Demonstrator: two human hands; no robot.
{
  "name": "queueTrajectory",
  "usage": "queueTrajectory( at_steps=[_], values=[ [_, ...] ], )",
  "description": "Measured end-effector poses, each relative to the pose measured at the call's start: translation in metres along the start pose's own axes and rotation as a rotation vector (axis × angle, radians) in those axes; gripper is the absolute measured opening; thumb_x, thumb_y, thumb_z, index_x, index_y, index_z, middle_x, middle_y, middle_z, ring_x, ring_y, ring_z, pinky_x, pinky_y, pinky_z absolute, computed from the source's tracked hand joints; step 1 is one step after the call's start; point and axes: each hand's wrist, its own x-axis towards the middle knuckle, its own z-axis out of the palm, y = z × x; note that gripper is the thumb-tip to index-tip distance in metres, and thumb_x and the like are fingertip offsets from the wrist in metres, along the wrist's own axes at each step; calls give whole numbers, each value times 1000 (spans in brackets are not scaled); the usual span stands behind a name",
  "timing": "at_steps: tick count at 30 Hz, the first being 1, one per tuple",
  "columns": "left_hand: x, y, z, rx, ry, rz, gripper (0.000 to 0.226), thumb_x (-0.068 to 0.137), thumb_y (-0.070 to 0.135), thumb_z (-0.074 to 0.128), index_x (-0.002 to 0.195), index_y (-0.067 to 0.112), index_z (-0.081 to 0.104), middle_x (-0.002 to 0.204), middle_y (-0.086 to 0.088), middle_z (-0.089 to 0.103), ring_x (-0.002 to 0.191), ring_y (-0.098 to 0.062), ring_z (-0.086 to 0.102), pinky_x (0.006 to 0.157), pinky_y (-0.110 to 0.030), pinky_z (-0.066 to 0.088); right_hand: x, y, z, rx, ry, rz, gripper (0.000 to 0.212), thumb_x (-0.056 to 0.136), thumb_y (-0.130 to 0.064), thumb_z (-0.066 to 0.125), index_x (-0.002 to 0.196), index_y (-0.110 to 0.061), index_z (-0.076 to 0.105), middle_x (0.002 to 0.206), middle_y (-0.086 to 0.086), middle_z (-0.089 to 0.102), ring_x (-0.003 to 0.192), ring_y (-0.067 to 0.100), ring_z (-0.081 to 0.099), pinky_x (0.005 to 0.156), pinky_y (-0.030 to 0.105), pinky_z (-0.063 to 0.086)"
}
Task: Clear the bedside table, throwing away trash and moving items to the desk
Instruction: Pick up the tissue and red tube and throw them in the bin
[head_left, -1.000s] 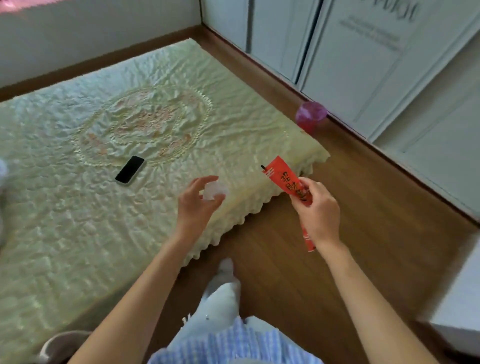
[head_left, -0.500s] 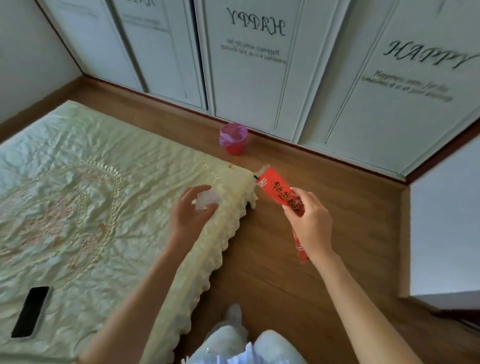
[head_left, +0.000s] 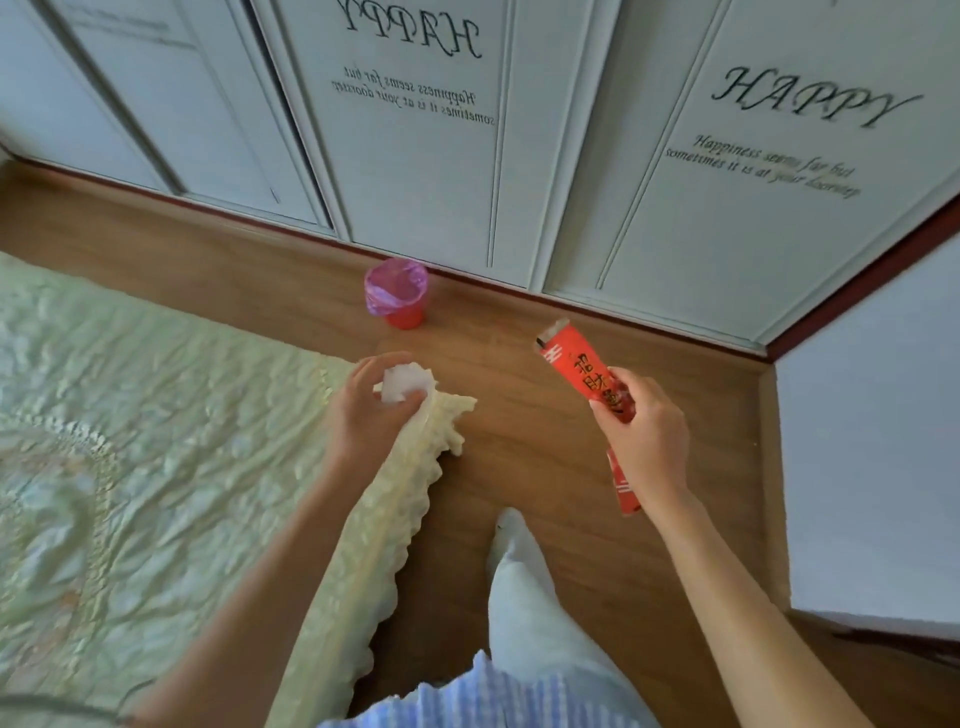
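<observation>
My left hand (head_left: 371, 415) holds a crumpled white tissue (head_left: 404, 383) above the corner of the bed. A long red wrapper (head_left: 584, 382) with printed characters is gripped in my right hand (head_left: 647, 434), its upper end pointing toward the wardrobe. A small red trash bin (head_left: 397, 293) lined with a pink bag stands on the wooden floor against the wardrobe, ahead of both hands and slightly left of centre. Neither the bedside table nor the desk shows in this view.
A bed (head_left: 156, 441) with a pale green quilted cover fills the left side. White wardrobe doors (head_left: 426, 156) with lettering run along the back. A white wall or cabinet side (head_left: 872, 441) stands at the right. My leg (head_left: 524, 577) is on the wooden floor (head_left: 545, 447).
The view has swung right and come closer to the wardrobe; the bin now sits nearer and more central. The black phone on the bed has left the view. Both hands keep their items.
</observation>
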Motion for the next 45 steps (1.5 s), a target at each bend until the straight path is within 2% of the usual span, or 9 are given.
queueTrajectory(
  at_steps=[4,14,23,26,30,33,35,42,45],
  values=[
    [66,25,35,20,66,-50,35,74,17,76,103,34,65,108,12,61,95,-10,59,78,-39,55,90,18,1,29,-15,-24,38,84,-30,67,119,-15,59,105,-1,67,84,11,63,68,20,47],
    [205,40,93,-15,131,-118,39,72,15,79,101,35,63,104,9,63,97,-17,63,79,-46,57,264,39,34,38,-129,-89,38,85,-34,65,121,-20,58,104,-6,65,87,9,62,69,23,49],
    [347,21,104,51,219,-141,38,71,12,80,105,21,66,100,6,61,95,-16,60,73,-19,48,413,16,120,68,-240,-186,38,86,-35,63,120,-17,58,106,-2,66,87,9,62,69,18,48],
    [394,11,98,78,246,-137,39,71,13,80,107,17,66,105,1,65,97,-18,61,78,-27,53,463,-3,153,66,-290,-218,39,86,-34,64,121,-18,58,108,-3,65,87,8,61,70,19,49],
    [452,-4,87,128,278,-160,39,72,15,80,108,15,67,107,-1,66,97,-18,61,81,-32,54,528,-31,196,69,-374,-270,37,85,-33,65,119,-19,59,106,-3,65,86,7,60,66,12,41],
    [484,-15,80,149,320,-215,38,73,14,78,110,14,67,107,1,65,95,-13,59,76,-14,49,568,-51,224,84,-447,-302,37,83,-30,67,118,-21,59,106,-4,64,90,10,62,74,22,48],
    [503,-25,76,138,370,-261,38,73,13,78,109,14,67,106,3,65,94,-10,58,71,-7,44,591,-64,246,78,-505,-342,37,83,-29,68,119,-20,59,107,-4,64,91,12,62,75,20,44],
    [563,-62,69,85,553,-437,35,74,12,77,107,16,66,107,0,64,96,-14,58,77,-22,52,673,-107,343,39,-711,-496,35,82,-28,70,115,-21,62,101,-3,65,84,14,62,69,21,41],
    [594,-78,68,77,676,-519,36,73,13,78,107,17,66,105,3,63,96,-15,58,81,-35,54,700,-120,388,28,-791,-537,34,81,-26,69,115,-21,62,101,-2,65,85,16,63,69,22,42]
  ],
)
